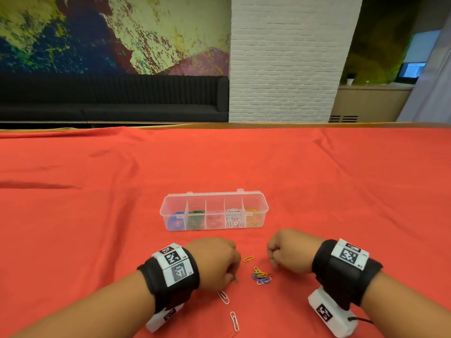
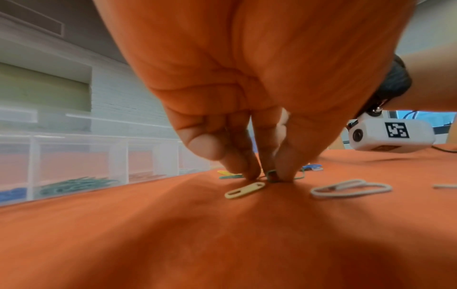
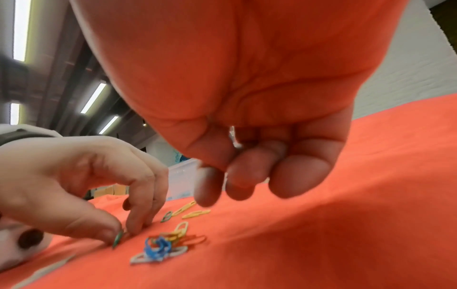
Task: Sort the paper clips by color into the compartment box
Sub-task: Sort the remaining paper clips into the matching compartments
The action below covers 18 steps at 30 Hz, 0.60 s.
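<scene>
One green clip (image 3: 117,239) half-hidden by left hand (image 1: 214,262) fingertips; right hand (image 1: 288,251) contents unclear

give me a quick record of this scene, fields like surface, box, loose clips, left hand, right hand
surface: red cloth over the table
box: clear compartment box, lid off, five compartments holding, left to right, blue, green, red, white and yellow clips
loose clips: mixed-colour pile between the hands; lone yellow clip behind it; two white clips nearer the person
left hand: left hand pinches a green clip against the cloth
right hand: right hand fingers curled; something pale and blurred among them, contents unclear
</scene>
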Motion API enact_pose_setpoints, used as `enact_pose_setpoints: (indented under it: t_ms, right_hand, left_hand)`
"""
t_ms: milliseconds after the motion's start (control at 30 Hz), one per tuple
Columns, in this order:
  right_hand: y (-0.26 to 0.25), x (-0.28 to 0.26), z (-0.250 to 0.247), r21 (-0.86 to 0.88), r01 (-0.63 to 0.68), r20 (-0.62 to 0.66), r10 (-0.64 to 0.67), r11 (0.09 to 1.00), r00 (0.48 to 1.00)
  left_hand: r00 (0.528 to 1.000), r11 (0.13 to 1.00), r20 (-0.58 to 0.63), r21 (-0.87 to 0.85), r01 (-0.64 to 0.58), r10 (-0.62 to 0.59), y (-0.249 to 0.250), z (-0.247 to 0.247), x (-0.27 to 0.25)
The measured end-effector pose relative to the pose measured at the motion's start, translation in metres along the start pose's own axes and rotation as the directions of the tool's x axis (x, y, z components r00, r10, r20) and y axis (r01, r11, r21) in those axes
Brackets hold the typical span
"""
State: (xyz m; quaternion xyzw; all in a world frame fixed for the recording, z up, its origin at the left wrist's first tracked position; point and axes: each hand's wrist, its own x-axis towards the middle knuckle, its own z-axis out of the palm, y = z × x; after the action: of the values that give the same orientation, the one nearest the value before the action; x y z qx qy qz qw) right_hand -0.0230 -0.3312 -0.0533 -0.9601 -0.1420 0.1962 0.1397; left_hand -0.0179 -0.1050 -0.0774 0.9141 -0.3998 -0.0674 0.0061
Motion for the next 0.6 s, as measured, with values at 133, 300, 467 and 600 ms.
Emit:
enact_pose_setpoints:
  t_ms: [133,300,467,600]
  right_hand:
    - [-0.004,-0.003,0.012,-0.106,0.035,-0.011,-0.036,0.994,0.999]
    - [-0.008,-0.005,0.014,-0.115,0.037,0.009,-0.036,0.993,0.999]
    - [-0.005,-0.010,0.007,-0.048,0.030,-0.040,-0.032,0.998,0.999]
    - [-0.010,-0.023,-0.002,0.135,0.071,-0.157,-0.050,0.988,0.986]
  left_hand:
    - [0.999,0.996,0.006,-0.071,0.046,-0.046,-0.004,-0.004,-0.006]
    - [0.984,0.947,-0.054,-0.283,0.149,-0.170,-0.014,-0.014,-0.022]
    - [0.954,0.799,-0.075,-0.569,0.198,-0.289,-0.020,-0.016,-0.044]
    - [0.945,0.615,0.029,-0.753,0.235,-0.326,-0.021,-0.016,-0.054]
